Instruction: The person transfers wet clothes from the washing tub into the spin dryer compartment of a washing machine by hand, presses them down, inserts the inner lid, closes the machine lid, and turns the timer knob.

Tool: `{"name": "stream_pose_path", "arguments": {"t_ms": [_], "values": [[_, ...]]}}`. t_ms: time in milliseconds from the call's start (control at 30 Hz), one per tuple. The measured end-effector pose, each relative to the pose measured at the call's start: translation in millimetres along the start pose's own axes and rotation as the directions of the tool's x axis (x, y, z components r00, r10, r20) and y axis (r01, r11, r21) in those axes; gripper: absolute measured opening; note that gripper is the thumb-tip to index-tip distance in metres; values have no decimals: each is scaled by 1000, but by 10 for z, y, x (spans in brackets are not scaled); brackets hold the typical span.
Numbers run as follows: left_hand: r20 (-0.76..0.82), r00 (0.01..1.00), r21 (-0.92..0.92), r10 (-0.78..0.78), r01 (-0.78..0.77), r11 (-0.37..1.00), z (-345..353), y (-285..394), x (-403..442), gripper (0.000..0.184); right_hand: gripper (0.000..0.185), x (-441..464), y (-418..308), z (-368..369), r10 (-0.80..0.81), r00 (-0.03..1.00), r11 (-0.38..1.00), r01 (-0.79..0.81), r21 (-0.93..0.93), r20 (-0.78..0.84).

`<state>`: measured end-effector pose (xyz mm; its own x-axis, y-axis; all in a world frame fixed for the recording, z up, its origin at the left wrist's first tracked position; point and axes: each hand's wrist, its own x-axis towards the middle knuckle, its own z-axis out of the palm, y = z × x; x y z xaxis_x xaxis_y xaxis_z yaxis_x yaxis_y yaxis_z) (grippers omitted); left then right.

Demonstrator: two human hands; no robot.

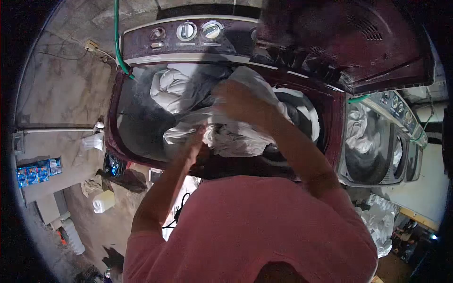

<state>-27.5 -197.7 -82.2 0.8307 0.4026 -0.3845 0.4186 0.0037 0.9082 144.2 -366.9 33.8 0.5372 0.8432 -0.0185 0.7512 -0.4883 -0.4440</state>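
Observation:
Across the middle of a maroon twin-tub washing machine [111, 139] lies a bunched white cloth [240, 141], spread between the wash tub and the spin tub [311, 113]. My left hand [200, 152] is closed on the near edge of this cloth, its fingers partly in shadow. Smeared by motion, my right hand [239, 101] is over the far part of the cloth; its fingers cannot be made out. More white fabric [169, 87] bulges up at the back of the wash tub, beside greyish water [141, 120].
A green hose [117, 42] hangs into the wash tub's back left corner. The raised maroon lid [377, 52] stands at the back right. Another twin-tub washer [368, 167] with white cloth is on the right. A whitish jug [104, 201] and blue packets [38, 172] are at left.

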Motion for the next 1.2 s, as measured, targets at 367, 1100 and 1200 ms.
{"name": "stream_pose_path", "arguments": {"t_ms": [367, 1100, 1200], "values": [[120, 993, -119, -3, 17, 993, 429, -313, 233, 55, 25, 703, 260, 951, 209, 869, 928, -33, -370, 448], [614, 740, 184, 273, -471, 863, 1851, 785, -333, 52, 23, -1388, 1686, 545, -54, 939, 969, 131, 209, -339], [644, 728, -55, 235, -262, 964, 1512, 1004, -347, 44, 24, -1091, 1459, 480, 108, 911, 842, 128, 524, -398]]}}
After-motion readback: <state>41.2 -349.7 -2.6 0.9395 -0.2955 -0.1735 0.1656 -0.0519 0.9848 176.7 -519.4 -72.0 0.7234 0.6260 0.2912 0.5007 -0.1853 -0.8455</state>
